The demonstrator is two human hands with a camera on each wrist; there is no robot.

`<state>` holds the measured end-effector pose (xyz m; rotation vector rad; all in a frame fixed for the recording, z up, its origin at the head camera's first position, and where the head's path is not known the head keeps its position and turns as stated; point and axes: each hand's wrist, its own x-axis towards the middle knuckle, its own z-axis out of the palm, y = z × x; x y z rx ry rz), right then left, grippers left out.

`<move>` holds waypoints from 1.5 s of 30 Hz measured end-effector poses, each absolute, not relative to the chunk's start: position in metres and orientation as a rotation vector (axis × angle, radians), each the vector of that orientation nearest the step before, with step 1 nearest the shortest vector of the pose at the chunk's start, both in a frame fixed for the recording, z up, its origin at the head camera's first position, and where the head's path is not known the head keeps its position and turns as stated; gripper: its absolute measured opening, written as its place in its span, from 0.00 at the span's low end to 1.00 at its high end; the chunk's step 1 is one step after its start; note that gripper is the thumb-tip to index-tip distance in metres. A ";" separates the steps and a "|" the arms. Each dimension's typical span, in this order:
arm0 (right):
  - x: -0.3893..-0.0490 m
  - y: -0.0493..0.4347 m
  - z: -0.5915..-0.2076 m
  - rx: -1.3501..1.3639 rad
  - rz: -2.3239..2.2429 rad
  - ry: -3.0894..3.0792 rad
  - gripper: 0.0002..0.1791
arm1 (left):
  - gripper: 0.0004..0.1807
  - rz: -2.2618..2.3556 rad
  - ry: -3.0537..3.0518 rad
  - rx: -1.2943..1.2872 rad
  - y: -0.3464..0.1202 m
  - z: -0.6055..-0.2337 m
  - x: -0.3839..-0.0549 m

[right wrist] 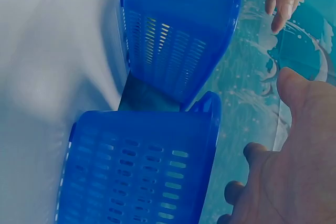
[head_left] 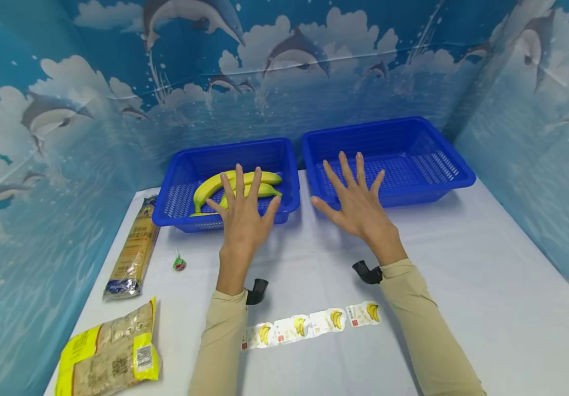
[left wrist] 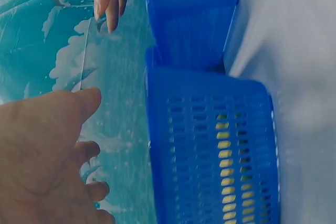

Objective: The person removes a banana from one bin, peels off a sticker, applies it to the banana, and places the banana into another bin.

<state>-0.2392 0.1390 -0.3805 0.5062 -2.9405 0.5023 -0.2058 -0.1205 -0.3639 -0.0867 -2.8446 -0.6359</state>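
My left hand [head_left: 244, 224] is spread with straight fingers above the front of the left blue basket [head_left: 170, 218], holding nothing. Yellow bananas [head_left: 207, 190] lie in that basket, partly hidden behind my fingers. My right hand [head_left: 360, 212], also spread and holding nothing, hovers at the front of the right blue basket [head_left: 454, 184], where no contents show. In the left wrist view, yellow shows through the slots of the nearer basket [left wrist: 210, 85]. The right wrist view has my right hand [right wrist: 299, 166] beside a basket wall [right wrist: 142, 129], apart from it.
Several banana-printed packets [head_left: 294, 328] lie in a row on the white table [head_left: 492, 308]. A lollipop [head_left: 179, 263], a long pack of noodles [head_left: 134, 250] and a yellow-edged bag [head_left: 113, 352] lie at the left. A dolphin-patterned curtain [head_left: 259, 110] stands behind the baskets.
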 end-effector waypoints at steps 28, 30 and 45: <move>-0.238 0.130 -0.385 0.523 0.534 -2.979 0.49 | 0.45 -0.911 -2.531 0.426 -0.252 -0.368 -0.203; -0.238 0.129 -0.385 0.529 0.532 -2.977 0.49 | 0.45 -0.923 -2.526 0.466 -0.257 -0.371 -0.202; -0.240 0.130 -0.386 0.533 0.535 -2.971 0.48 | 0.38 -1.098 -2.452 0.707 -0.277 -0.384 -0.206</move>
